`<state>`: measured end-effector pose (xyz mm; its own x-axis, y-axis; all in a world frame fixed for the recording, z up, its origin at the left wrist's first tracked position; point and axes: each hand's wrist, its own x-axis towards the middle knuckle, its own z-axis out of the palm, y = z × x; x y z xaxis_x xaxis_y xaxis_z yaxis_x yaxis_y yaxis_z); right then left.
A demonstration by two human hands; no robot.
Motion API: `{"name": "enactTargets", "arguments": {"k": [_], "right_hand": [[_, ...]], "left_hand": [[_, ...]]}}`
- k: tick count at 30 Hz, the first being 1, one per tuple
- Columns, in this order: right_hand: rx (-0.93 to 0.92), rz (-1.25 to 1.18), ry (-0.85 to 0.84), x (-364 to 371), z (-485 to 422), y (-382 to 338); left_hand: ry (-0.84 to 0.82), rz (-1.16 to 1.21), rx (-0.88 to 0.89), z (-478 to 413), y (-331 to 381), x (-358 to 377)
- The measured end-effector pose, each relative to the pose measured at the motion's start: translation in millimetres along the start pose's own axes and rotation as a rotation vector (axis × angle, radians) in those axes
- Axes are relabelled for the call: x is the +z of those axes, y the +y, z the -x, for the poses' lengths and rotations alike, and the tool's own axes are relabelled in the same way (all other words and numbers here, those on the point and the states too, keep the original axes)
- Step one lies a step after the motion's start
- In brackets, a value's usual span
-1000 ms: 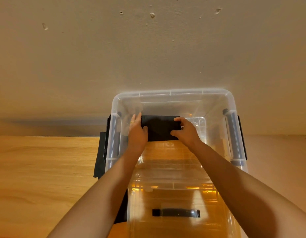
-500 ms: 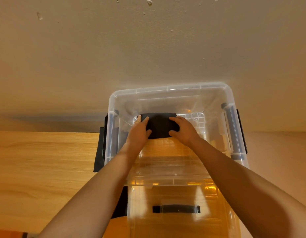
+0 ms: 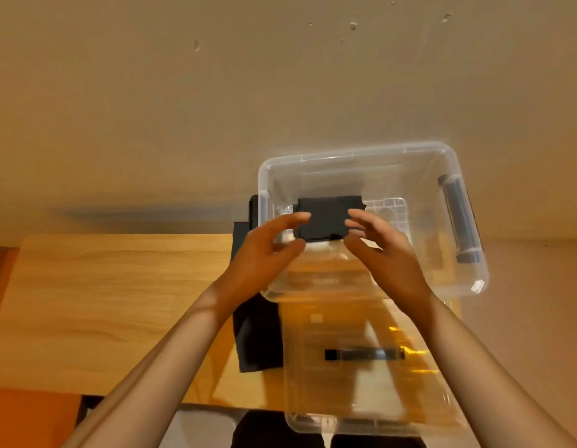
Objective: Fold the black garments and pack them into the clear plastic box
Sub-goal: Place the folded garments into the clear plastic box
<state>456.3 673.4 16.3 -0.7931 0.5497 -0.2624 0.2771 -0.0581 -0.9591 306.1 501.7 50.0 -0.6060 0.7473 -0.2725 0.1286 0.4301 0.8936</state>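
Observation:
A clear plastic box [image 3: 358, 156] stands on the wooden table against the wall. One folded black garment [image 3: 326, 218] lies flat on the box's floor at its far left. My left hand [image 3: 264, 250] hovers over the box's near left rim, fingers loosely curved, holding nothing. My right hand [image 3: 377, 247] hovers inside the box's near part, fingers relaxed and empty. Both hands are lifted off the folded garment. Another black garment [image 3: 258, 334] lies on the table to the left of the box, partly under it and my left forearm.
The clear lid [image 3: 361, 383] with a black handle strip [image 3: 364, 354] lies on the table in front of the box, reaching past the table's near edge. The box has grey side latches [image 3: 458, 218]. Bare wooden table top [image 3: 103, 302] spreads to the left. A beige wall rises behind.
Both hands let go of the folded garment and pulled back toward me and up. The garment stays on the box floor. The view shifted, so the box now sits further right.

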Motion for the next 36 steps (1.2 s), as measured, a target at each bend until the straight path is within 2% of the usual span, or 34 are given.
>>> {"name": "enactTargets", "arguments": {"k": [2,6,11,16,20,23,26,31,36], "right_hand": [[-0.041,-0.063,0.023,19,31,-15],[-0.054,-0.107,0.014,66,78,-17],[0.096,-0.101,-0.102,127,104,29],[0.263,0.010,-0.106,172,112,101],[0.418,0.167,0.011,196,120,145],[0.406,0.314,0.086,208,125,162],[0.384,0.351,0.086,217,129,165],[0.368,0.421,0.089,225,133,163],[0.401,0.446,0.067,232,143,167]], "left_hand": [[0.038,0.077,0.036,28,0,-22],[0.083,0.049,0.051,71,-33,-60],[0.152,-0.003,-0.059,96,-109,-83],[0.130,-0.078,-0.180,88,-164,-75],[0.075,-0.139,-0.314,83,-198,-58],[0.028,-0.164,-0.415,81,-222,-45],[0.004,-0.117,-0.484,74,-237,-36],[0.002,-0.129,-0.445,62,-250,-32],[-0.028,-0.250,-0.400,66,-266,-37]]}}
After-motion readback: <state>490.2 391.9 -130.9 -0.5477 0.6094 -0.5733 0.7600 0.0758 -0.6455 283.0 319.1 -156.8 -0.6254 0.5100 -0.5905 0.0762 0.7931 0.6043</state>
